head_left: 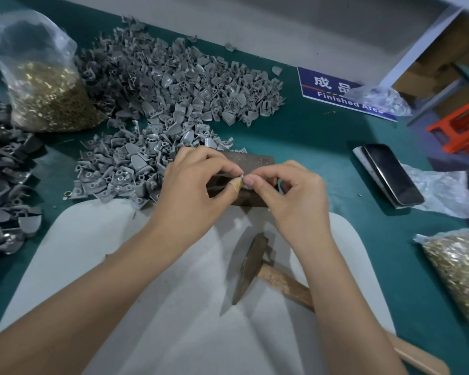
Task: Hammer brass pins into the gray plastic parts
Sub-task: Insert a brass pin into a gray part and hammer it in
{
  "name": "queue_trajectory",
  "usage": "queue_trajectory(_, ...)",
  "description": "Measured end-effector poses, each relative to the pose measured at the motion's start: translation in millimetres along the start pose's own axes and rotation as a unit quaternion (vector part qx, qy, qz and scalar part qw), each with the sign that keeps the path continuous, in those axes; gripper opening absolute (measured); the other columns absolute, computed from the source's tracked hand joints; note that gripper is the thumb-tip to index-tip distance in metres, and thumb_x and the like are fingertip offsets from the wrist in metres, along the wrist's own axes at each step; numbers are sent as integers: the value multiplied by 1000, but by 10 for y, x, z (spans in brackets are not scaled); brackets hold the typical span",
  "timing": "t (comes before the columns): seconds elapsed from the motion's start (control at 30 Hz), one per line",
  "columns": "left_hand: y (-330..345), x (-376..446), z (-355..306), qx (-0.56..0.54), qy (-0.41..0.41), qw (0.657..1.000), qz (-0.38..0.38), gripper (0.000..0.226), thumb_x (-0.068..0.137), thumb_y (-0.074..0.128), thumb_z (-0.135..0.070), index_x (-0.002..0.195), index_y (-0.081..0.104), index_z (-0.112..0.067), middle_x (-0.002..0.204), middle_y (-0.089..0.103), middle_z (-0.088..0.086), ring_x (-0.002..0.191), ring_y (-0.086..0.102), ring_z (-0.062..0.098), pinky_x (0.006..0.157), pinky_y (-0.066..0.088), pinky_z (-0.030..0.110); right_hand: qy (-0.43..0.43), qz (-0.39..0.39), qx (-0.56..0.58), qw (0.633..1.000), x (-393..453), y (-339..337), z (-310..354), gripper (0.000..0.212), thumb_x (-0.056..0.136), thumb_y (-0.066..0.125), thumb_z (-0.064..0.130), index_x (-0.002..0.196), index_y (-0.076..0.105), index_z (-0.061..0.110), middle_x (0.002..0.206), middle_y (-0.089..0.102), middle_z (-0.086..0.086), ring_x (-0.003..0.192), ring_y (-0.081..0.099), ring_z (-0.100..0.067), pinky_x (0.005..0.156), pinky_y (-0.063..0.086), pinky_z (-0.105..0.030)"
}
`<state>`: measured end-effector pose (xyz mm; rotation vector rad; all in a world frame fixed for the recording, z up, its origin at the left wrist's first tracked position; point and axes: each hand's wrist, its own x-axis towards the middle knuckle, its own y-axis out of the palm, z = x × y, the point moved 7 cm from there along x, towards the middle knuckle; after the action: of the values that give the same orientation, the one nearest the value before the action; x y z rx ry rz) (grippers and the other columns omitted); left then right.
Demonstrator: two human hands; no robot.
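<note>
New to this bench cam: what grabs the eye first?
The big heap of gray plastic parts spread over the green table at upper left, with a clear bag of brass pins beside it. At centre, the left hand and right hand meet fingertip to fingertip over a dark block, pinching something small. Nearer the person, a hammer lies unheld on the pale mat.

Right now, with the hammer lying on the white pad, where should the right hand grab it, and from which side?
Grip the wooden handle, not the dark metal head. The hammer lies flat, with its handle running toward the near right under the right forearm. So the right hand should likely come down from above and wrap the handle partway along.
</note>
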<state>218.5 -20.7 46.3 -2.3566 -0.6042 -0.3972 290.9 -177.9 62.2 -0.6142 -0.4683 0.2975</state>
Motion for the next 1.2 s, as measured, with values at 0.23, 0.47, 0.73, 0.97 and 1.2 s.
queue_trajectory(0.23, 4, 3, -7, 11, -3, 1000, -1, 8, 89, 76, -32, 97, 76, -31, 102, 63, -15, 107, 51, 14, 94, 43, 50, -26, 15, -5, 1000, -25, -16, 12, 5, 89, 79, 26, 92, 82, 28, 82, 64, 13, 75, 57, -3, 67, 37, -14)
queue_trajectory(0.47, 1, -6, 7, 3, -4, 1000, -4, 10, 89, 76, -29, 98, 75, -32, 102, 62, -15, 107, 50, 13, 94, 43, 50, -21, -21, 1, 1000, -6, -42, -5, 6, 91, 75, 30, 91, 80, 34, 83, 64, 13, 77, 58, -9, 65, 42, -30)
queue_trajectory(0.73, -2, -7, 3, 1, -4, 1000, -8, 9, 88, 77, -33, 97, 76, -33, 101, 62, -17, 106, 50, 12, 93, 44, 50, -9, -3, -15, 1000, -28, 50, 14, 9, 92, 74, 32, 93, 80, 37, 66, 49, 4, 67, 50, -14, 61, 46, -43)
queue_trajectory(0.97, -15, -17, -6, 24, -8, 1000, -14, 9, 87, 71, -41, 95, 74, -38, 100, 62, -18, 105, 49, 8, 95, 41, 49, -42, 2, -148, 988, -11, 0, 138, 11, 92, 65, 39, 94, 76, 39, 65, 54, 9, 65, 52, -13, 53, 39, -32)
queue_trajectory(1.2, -13, -24, -3, 49, -10, 999, -16, 9, 90, 70, -42, 98, 73, -40, 102, 62, -19, 107, 49, 7, 94, 39, 43, 38, 41, -9, 998, 11, 27, -20, 11, 94, 72, 29, 93, 81, 34, 76, 73, 17, 73, 65, -7, 66, 52, -36)
